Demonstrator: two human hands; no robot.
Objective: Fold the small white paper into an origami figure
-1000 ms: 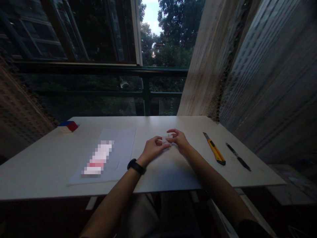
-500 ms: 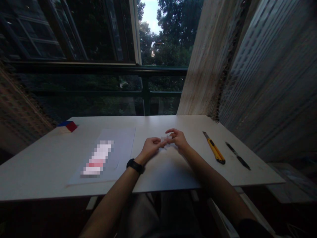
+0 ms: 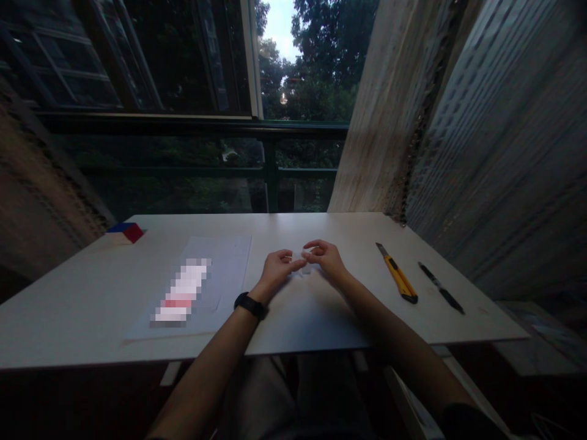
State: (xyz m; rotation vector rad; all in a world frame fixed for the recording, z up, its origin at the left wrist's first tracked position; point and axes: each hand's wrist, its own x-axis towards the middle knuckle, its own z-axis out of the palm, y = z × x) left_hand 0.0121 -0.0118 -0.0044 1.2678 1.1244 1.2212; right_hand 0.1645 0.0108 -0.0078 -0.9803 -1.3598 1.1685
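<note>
Between my two hands, just above the middle of the white table (image 3: pixel 302 324), is a small piece of white paper (image 3: pixel 298 255), partly hidden by the fingers. My left hand (image 3: pixel 279 269), with a black watch (image 3: pixel 250 304) at the wrist, pinches the paper's left side between thumb and fingers. On the other side, my right hand (image 3: pixel 325 258) has its fingers bent and closed on the right part of the paper. The fingertips of both hands nearly meet. The folds of the paper are too small to make out.
Flat sheets of paper (image 3: pixel 232 260) lie left of my hands, partly blurred out. A block with blue, red and white faces (image 3: pixel 126 233) sits at the far left. To the right lie a yellow utility knife (image 3: pixel 398 276), blade out, and a black pen (image 3: pixel 441 288).
Both hands have shifted slightly left with the paper, and their fingers have changed their hold on it. The things lying on the table have stayed in place.
</note>
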